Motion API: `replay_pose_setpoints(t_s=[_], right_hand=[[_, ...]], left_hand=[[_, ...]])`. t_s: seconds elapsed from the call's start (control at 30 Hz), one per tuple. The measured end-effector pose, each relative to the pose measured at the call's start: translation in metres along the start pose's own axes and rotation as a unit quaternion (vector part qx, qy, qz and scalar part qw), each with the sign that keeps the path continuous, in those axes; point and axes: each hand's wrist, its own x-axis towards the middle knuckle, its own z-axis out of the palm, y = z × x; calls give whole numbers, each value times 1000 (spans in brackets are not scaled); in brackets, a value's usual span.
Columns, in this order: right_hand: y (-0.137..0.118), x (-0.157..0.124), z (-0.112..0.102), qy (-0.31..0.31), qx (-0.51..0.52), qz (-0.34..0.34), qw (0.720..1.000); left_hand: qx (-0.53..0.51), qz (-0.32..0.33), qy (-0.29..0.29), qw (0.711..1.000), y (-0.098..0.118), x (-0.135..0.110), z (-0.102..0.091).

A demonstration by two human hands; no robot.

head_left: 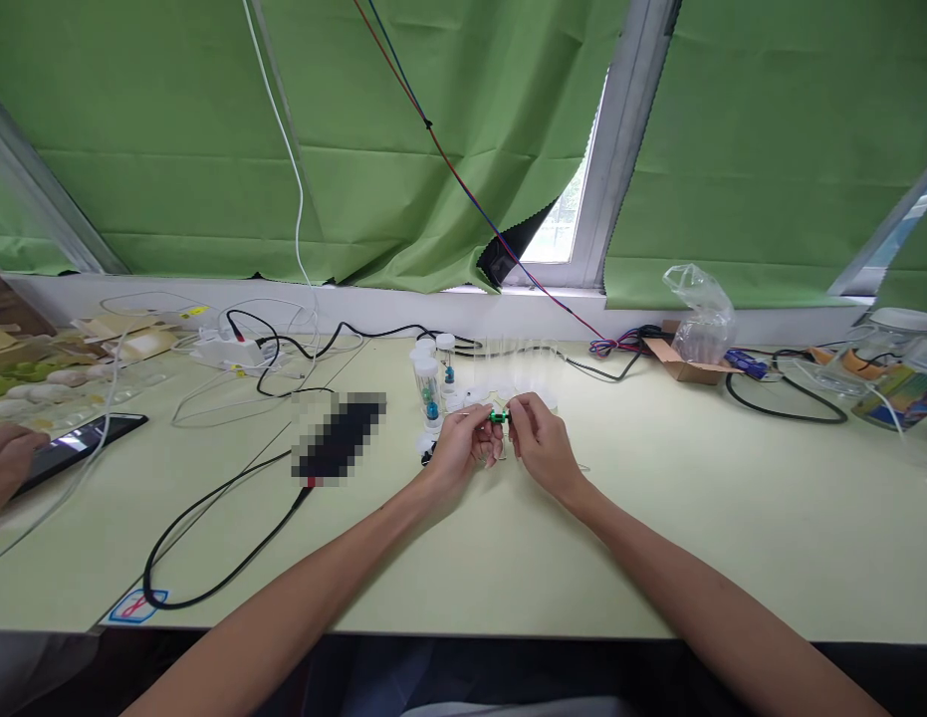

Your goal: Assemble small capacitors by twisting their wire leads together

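Note:
Both my hands meet over the middle of the pale green table (pixel 657 498). My left hand (pixel 461 445) and my right hand (pixel 539 438) pinch a small green part (pixel 497 416) between their fingertips, one hand at each end of it. Just behind my left hand stand clear plastic tubes (pixel 427 390) with white caps and small blue and green pieces inside. Loose white caps (pixel 474 396) lie on the table behind the hands.
A black cable (pixel 209 518) loops across the left of the table from a blurred dark object (pixel 338 435). Another person's hand (pixel 4 463) rests by a phone (pixel 79 443) at far left. A cardboard box with a plastic bag (pixel 694 334) and jars (pixel 892 358) stand at right.

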Motion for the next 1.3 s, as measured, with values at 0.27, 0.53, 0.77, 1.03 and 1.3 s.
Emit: replay_pose_setpoints(t_s=[0.27,0.53,0.77,1.03,1.3], right_hand=[[2,0,1,-36,11,-15,999],[4,1,0,-40,-16,-3,999],[5,3,-2,-18,-58,-4,998],[3,2,-1,-22,-28,19,999],[4,2,-1,-20,-31,23,999]], left_hand=[[-8,6,21,1000,2,0,0],[1,-6,1,1000,1,0,-1],[9,-11,-35,999,-3,0,-4],[12,-21,-58,998,-1,-1,-2],[8,-13,-43,999,0,-2,0]])
